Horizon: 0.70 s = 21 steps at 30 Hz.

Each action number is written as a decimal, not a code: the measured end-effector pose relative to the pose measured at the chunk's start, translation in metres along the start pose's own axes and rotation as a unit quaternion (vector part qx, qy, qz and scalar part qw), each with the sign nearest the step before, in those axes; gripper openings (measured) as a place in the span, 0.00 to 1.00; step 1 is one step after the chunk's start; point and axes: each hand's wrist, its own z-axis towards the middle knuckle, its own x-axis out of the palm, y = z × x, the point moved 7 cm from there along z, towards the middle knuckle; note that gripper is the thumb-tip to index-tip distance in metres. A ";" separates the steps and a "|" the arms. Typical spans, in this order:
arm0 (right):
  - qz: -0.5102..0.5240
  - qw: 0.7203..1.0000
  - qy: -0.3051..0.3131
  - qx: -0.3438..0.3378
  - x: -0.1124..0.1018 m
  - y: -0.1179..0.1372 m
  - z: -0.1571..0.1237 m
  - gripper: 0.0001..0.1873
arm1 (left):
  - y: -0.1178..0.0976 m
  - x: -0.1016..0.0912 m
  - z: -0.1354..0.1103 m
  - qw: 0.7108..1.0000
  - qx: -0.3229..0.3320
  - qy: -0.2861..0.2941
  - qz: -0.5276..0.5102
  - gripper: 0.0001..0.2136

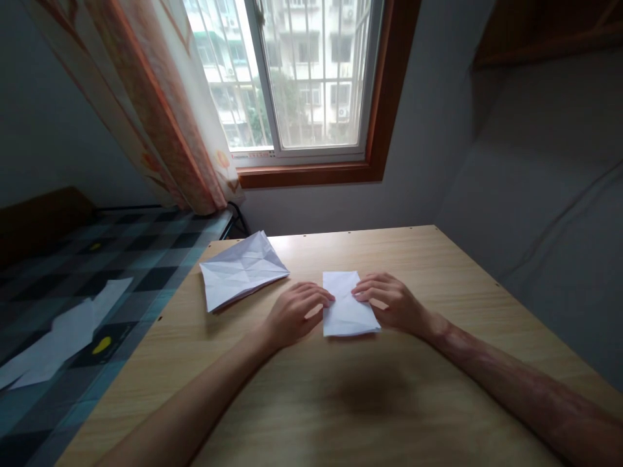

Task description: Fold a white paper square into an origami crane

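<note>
A small folded sheet of white paper [346,316] lies on the wooden table in front of me, its lower right corner slightly lifted. At its left edge, my left hand [298,314] has its fingertips on the paper, with the thumb close under them. My right hand [393,301] grips the opposite edge, its fingers over the top surface and the thumb at the side. To the left of my left hand rests a bigger stack of creased white paper [244,264], apart from both hands.
The light wooden table [428,402] reaches toward the window [316,84]. On the left is a bed with a checked cover [146,285], where loose white sheets [63,340] lie. A patterned curtain [160,110] hangs above it. A cable [549,233] runs along the right wall.
</note>
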 end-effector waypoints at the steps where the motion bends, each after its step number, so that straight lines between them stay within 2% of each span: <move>1: 0.001 0.999 0.037 -0.007 0.007 0.001 -0.006 0.11 | 0.000 0.008 -0.004 0.999 -0.001 0.038 0.002 0.08; 4: 0.008 0.995 0.097 -0.003 0.016 0.000 -0.015 0.17 | 0.000 0.022 -0.011 0.995 -0.003 0.104 -0.006 0.11; 6: 0.017 0.995 0.102 -0.008 0.016 0.002 -0.015 0.18 | 0.000 0.022 -0.011 0.994 -0.005 0.105 -0.014 0.11; 9: 0.034 0.995 0.091 0.005 0.015 0.004 -0.012 0.13 | 0.006 0.019 -0.011 0.995 -0.033 0.090 -0.029 0.11; 14: 0.121 0.982 0.034 0.144 0.022 -0.012 -0.012 0.18 | 0.026 0.018 -0.013 0.983 -0.169 0.046 -0.051 0.13; 17: 0.184 0.956 -0.011 0.229 0.031 -0.030 -0.019 0.14 | 0.032 0.023 -0.014 0.967 -0.240 0.019 -0.087 0.11; 18: 0.197 0.949 -0.035 0.245 0.032 -0.036 -0.021 0.19 | 0.033 0.026 -0.015 0.962 -0.257 0.009 -0.096 0.10; 20: 0.197 0.945 -0.078 0.248 0.031 -0.042 -0.025 0.36 | 0.036 0.030 -0.017 0.954 -0.284 -0.011 -0.096 0.05; 21: 0.183 0.949 -0.086 0.241 0.031 -0.043 -0.026 0.41 | 0.037 0.031 -0.019 0.952 -0.295 -0.025 -0.082 0.08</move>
